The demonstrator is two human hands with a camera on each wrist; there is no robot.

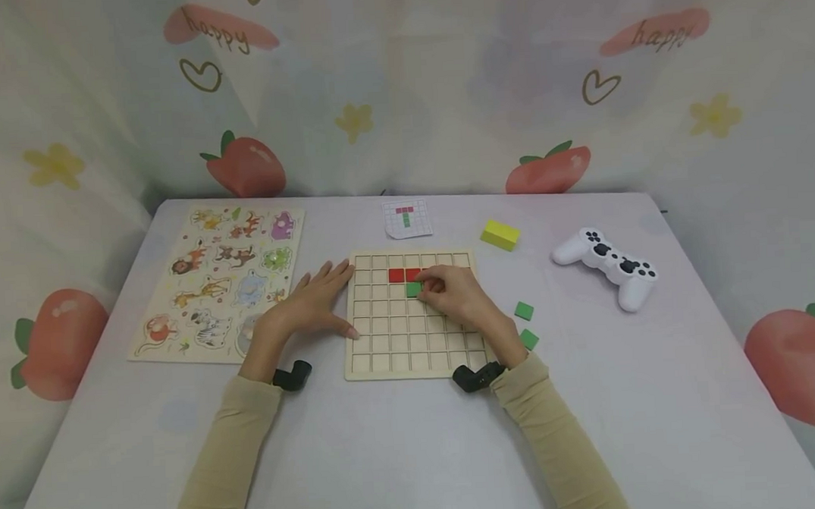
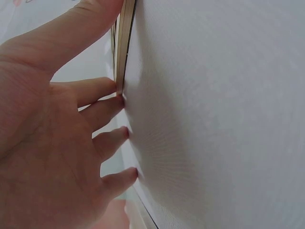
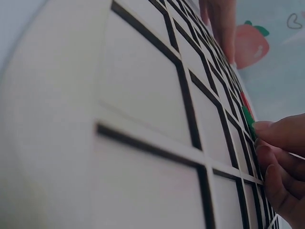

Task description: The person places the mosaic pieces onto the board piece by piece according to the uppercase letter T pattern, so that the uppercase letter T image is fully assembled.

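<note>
A wooden grid board (image 1: 381, 362) lies flat on the table. In its upper rows sit red square tiles (image 1: 396, 275), the rightmost partly covered by my right hand (image 1: 455, 294). Just below the red, a green square tile (image 1: 413, 290) is at the fingertips of that hand, whose thumb and curled fingers pinch its right edge. The right wrist view also has the green tile (image 3: 249, 119) against these fingers. My left hand (image 1: 307, 306), fingers spread, touches the board's left edge with thumb and fingertips. Two loose green tiles (image 1: 524, 310) lie to the right.
Beyond the board lies a paper card (image 1: 417, 227) with a red and green T pattern. A yellow block (image 1: 500, 235) and a white game controller (image 1: 606, 267) are at right. An animal puzzle board (image 1: 178, 318) lies left, partly behind my left hand.
</note>
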